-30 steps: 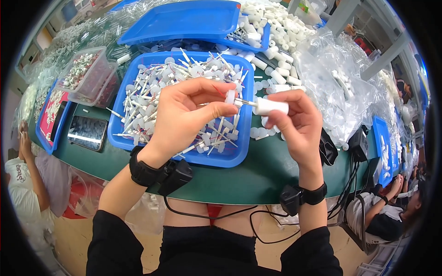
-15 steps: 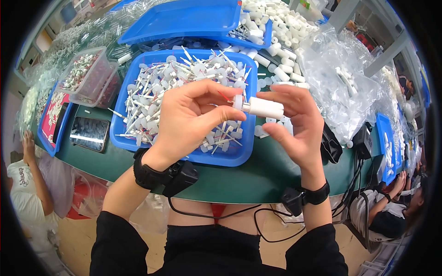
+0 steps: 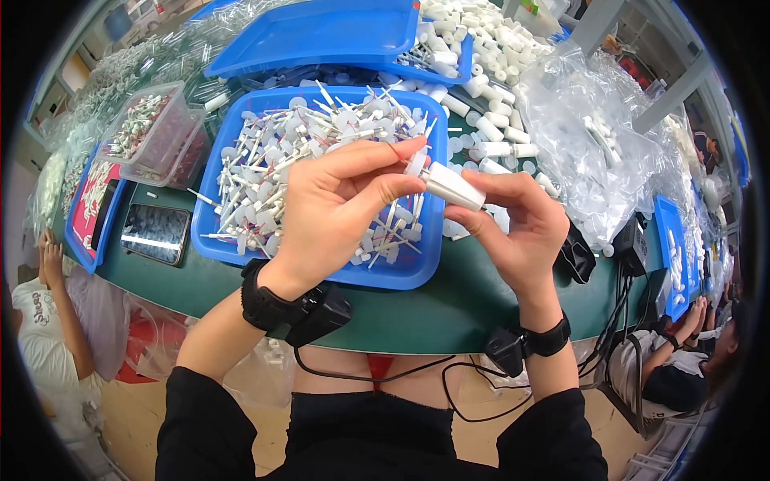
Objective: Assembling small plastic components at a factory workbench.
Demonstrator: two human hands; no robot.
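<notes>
My left hand [image 3: 325, 196] pinches a small round translucent plastic disc [image 3: 415, 165] with a thin stem, between thumb and forefinger. A white plastic cylinder [image 3: 455, 187] sits on the stem's end, tilted down to the right. Thumb and fingers of my right hand [image 3: 517, 220] are closed on the cylinder's right end. Both hands are above the right half of a blue tray [image 3: 321, 276], heaped with white sticks bearing similar discs and thin red wires.
Behind lies another blue tray [image 3: 321, 36], near a heap of white cylinders [image 3: 493, 104]. Clear plastic bags [image 3: 581, 144] are at right. A phone [image 3: 156, 232] and a clear container [image 3: 148, 132] of small parts stand left. Black cables [image 3: 401, 370] hang from my wrist devices. Other people sit at both sides.
My right hand's fingers have closed from apart onto the cylinder's end. The cylinder has gone from nearly level to tilted down rightward. My left hand has shifted slightly right.
</notes>
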